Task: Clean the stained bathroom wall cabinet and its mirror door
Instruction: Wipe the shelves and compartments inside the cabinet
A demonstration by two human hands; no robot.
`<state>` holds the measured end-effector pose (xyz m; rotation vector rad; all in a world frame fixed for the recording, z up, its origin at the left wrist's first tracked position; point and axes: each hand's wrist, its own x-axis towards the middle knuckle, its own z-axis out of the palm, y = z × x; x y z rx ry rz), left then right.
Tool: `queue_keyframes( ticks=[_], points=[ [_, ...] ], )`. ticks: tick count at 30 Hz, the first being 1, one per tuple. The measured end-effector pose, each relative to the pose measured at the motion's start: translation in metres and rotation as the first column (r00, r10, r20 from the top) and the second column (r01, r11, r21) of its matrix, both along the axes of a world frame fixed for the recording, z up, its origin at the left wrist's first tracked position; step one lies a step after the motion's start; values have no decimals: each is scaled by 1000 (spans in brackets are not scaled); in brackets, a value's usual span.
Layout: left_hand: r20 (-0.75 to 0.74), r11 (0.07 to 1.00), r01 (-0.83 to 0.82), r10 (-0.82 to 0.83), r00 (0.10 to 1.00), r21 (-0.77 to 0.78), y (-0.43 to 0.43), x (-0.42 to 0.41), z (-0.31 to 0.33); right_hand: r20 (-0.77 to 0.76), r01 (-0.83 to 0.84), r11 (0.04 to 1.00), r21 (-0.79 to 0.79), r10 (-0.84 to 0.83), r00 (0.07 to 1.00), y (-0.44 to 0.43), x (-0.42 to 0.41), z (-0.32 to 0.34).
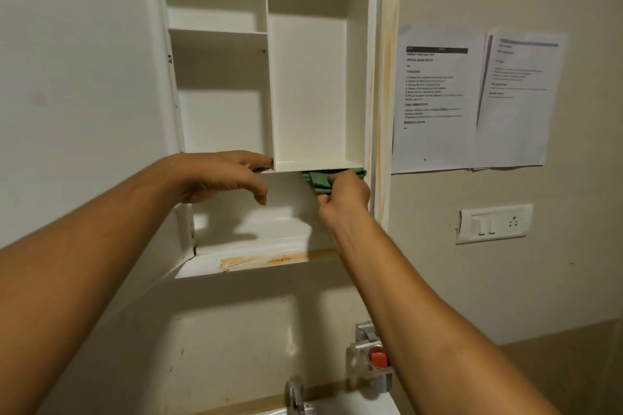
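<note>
- Clamped in the right hand point(344, 195), at frame centre, is a folded green cloth point(323, 180); thumb and fingers close on it and press it up against the underside of a shelf point(317, 165).
- Left hand point(222, 175): fingers spread apart, holding nothing; fingertips touch the front edge of the same shelf, left of the cloth.
- Wall cabinet point(303, 84): fills the upper centre of the frame, interior white, split by a vertical divider point(269, 77) into a left and a right bay.
- Door point(84, 77): swung open, occupies the upper left of the frame.
- Orange stains point(386, 77): run down the right frame strip; more lie on the bottom ledge point(256, 261).
- Two printed sheets point(472, 98): fixed to the wall at right.
- Switch plate point(494, 222): below the sheets.
- Tap point(296, 394): bottom centre, beside a holder with a red item point(378, 358).
</note>
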<state>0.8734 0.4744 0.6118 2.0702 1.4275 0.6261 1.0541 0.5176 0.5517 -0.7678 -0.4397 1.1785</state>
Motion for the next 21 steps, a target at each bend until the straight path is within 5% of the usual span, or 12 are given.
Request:
queue_keyframes(
  ticks=[5,11,15,19,21],
  points=[
    [-25,1000,20,-20,999,-10,1,2,1,9,39,997,60,-40,999,0,-30,-7],
    [-71,1000,-1,2,997,15,-6,0,0,116,-176,983,54,169,979,7,-19,3],
    [-273,987,-99,131,953,129,-13,-11,8,64,2,999,43,-4,998,5,10,-9],
    [-661,917,-98,350,664,388,-24,-25,29,47,102,993,62,-105,993,1,-43,-3],
    [-809,917,-53,375,453,396,-26,-31,28,104,-72,996,55,66,992,-7,-89,1]
  ],
)
